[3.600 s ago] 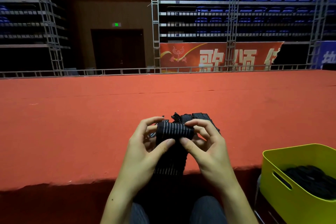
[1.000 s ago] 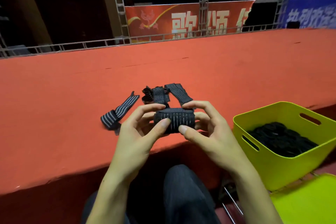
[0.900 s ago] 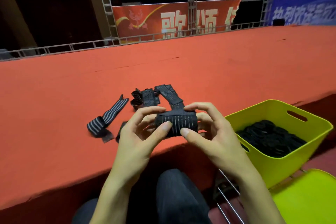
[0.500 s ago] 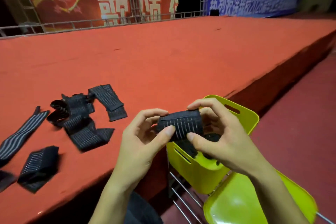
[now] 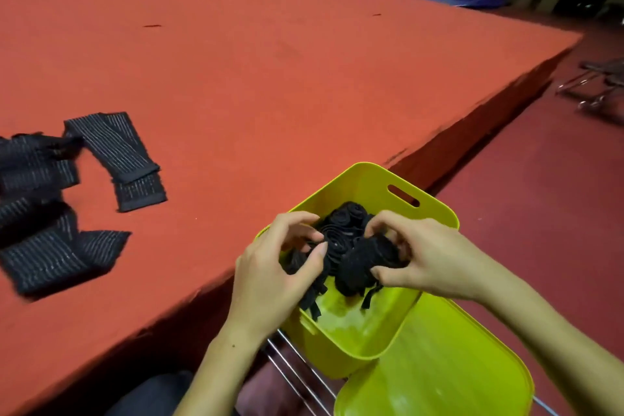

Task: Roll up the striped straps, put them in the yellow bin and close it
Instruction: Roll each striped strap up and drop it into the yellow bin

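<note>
Several flat black straps with pale stripes [image 5: 111,155], too overlapped to count, are lying at left on the red carpeted stage [image 5: 270,61]. One left hand [image 5: 270,280] is hovering with loosely curled fingers, now off the roll it pinched half a second ago. One right hand [image 5: 429,260] is clamping one rolled black strap [image 5: 366,262], now lowered inside the one yellow plastic bin [image 5: 435,209] among other rolls. One yellow lid [image 5: 439,375] is lying alongside.

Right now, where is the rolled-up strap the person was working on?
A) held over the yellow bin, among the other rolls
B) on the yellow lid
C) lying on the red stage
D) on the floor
A: the right hand grips the rolled strap inside the yellow bin; the left hand is beside it.
</note>
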{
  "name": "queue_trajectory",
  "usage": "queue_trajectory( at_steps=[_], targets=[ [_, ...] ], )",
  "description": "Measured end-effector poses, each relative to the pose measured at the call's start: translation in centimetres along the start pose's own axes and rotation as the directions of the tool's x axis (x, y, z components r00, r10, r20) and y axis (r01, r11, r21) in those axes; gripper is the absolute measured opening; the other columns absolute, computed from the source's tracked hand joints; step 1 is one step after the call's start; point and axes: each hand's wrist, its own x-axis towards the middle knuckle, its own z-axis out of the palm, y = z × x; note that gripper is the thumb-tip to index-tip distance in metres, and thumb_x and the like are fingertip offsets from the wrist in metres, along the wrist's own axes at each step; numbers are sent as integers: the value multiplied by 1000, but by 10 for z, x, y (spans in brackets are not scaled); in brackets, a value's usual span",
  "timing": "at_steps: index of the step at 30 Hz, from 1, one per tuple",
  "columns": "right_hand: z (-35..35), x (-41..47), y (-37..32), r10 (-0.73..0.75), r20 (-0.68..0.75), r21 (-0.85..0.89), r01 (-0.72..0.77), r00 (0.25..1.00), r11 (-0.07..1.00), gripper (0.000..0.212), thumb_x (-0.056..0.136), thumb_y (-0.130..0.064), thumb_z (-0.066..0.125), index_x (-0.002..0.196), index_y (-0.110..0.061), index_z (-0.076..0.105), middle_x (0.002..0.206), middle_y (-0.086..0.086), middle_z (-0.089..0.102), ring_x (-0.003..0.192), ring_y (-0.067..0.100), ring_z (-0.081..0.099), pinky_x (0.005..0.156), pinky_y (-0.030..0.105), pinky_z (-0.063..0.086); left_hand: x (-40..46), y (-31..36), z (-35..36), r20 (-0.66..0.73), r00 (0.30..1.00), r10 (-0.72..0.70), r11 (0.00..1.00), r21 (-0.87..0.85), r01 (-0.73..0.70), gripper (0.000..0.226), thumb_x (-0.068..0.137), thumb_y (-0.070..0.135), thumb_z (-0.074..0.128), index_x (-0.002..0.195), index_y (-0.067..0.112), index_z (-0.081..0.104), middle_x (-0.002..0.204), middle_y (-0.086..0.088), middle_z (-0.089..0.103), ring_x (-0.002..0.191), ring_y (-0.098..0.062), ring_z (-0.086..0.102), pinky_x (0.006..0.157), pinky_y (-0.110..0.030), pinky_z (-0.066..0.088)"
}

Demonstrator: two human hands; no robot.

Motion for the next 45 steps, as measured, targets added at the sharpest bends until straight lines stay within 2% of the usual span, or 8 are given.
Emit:
queue_trajectory(
  at_steps=[4, 10, 13, 17, 25, 29, 35, 45],
  targets=[
    [21, 29, -3, 5, 189, -240, 41, 982, 970, 55, 83, -61, 75, 128, -46, 46, 94, -11, 68, 89, 17, 59, 68, 34, 39, -1, -3, 5, -48, 998, 35, 987, 160, -27, 46, 90, 37, 79, 131, 40, 59, 109, 22, 74, 97, -5, 74, 83, -45, 62],
    [42, 57, -3, 33, 337, -244, 53, 941, 968, 58, 79, -59, 84, 124, -38, 53, 78, -12, 56, 87, 20, 53, 74, 40, 51, -3, -1, 12, -79, 996, 39, 970, 244, -18, 39, 90, 39, 75, 127, 39, 62, 102, 25, 74, 91, 2, 72, 79, -40, 61],
    [48, 66, -6, 26, 332, -281, 73, 943, 957, 63, 77, -64, 86, 121, -34, 53, 73, -14, 49, 87, 21, 53, 69, 37, 42, -4, -1, 10, -71, 997, 34, 969, 248, -15, 39, 90, 37, 75, 127, 39, 62, 100, 26, 73, 89, 2, 71, 80, -40, 60],
    [53, 73, -9, -29, 318, -307, 132, 948, 943, 61, 75, -64, 87, 117, -34, 55, 102, -10, 64, 102, 23, 63, 64, 35, 35, -4, -4, 9, -65, 997, 46, 969, 245, -28, 39, 90, 35, 75, 128, 37, 62, 99, 25, 73, 88, 2, 70, 78, -42, 60],
    [72, 78, -13, -15, 268, -360, 115, 963, 926, 65, 74, -64, 88, 121, -32, 57, 115, -2, 62, 116, 30, 57, 72, 38, 41, -5, -6, 6, -54, 997, 50, 972, 230, -36, 38, 91, 35, 74, 127, 35, 63, 99, 25, 73, 89, 0, 71, 80, -40, 60],
    [72, 82, -13, 4, 327, -348, 117, 945, 930, 66, 72, -62, 91, 121, -32, 59, 110, -3, 44, 117, 30, 54, 74, 39, 40, -6, -7, 6, -53, 997, 48, 973, 226, -35, 38, 91, 34, 74, 127, 34, 64, 98, 25, 73, 88, 0, 71, 79, -41, 60],
    [76, 84, -13, 1, 371, -284, 112, 929, 952, 51, 76, -54, 92, 113, -31, 66, 107, -8, 67, 107, 22, 65, 68, 35, 41, -7, -8, 5, -39, 998, 52, 975, 218, -42, 37, 91, 33, 75, 127, 35, 63, 99, 24, 73, 89, -3, 71, 78, -40, 60],
    [75, 84, -15, 17, 394, -343, 130, 919, 930, 45, 76, -51, 93, 111, -33, 72, 90, -14, 58, 103, 23, 69, 69, 35, 42, -7, -7, 5, -33, 997, 62, 970, 237, -53, 35, 92, 33, 74, 126, 35, 64, 99, 24, 72, 88, -1, 70, 79, -37, 59]
  ],
)
